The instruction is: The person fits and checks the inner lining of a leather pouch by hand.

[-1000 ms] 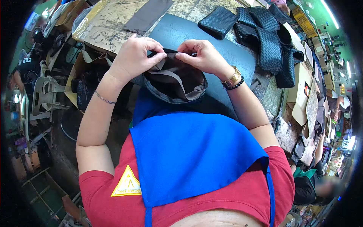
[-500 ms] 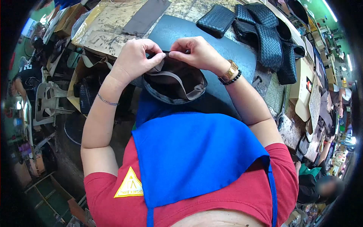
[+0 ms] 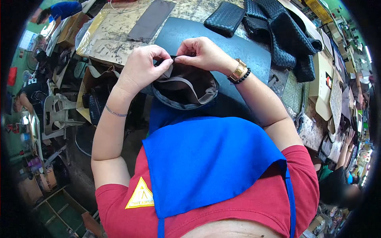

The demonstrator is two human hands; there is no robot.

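Observation:
A dark pouch (image 3: pixel 186 104) lies open toward me at the near edge of the blue-black mat (image 3: pixel 234 51), its grey-brown lining showing. My left hand (image 3: pixel 149 65) pinches the pouch's far rim between thumb and fingers. Close beside it, my right hand (image 3: pixel 202 55) pinches the same rim, with a small gap between the two thumbs. Inside the pouch, a paler strip of lining curves across the opening. Whatever small part lies under the fingertips is hidden.
Black woven pouches (image 3: pixel 283 39) are heaped at the back right, with one woven pouch (image 3: pixel 225 19) beside them. A brown cloth piece (image 3: pixel 151 20) lies at the back. A white plastic chair (image 3: pixel 59 113) stands left. Other people are at both sides.
The view has shifted slightly. Both hands keep their pinch on the rim, and the pouch stays between them. A person in blue now shows at the upper left.

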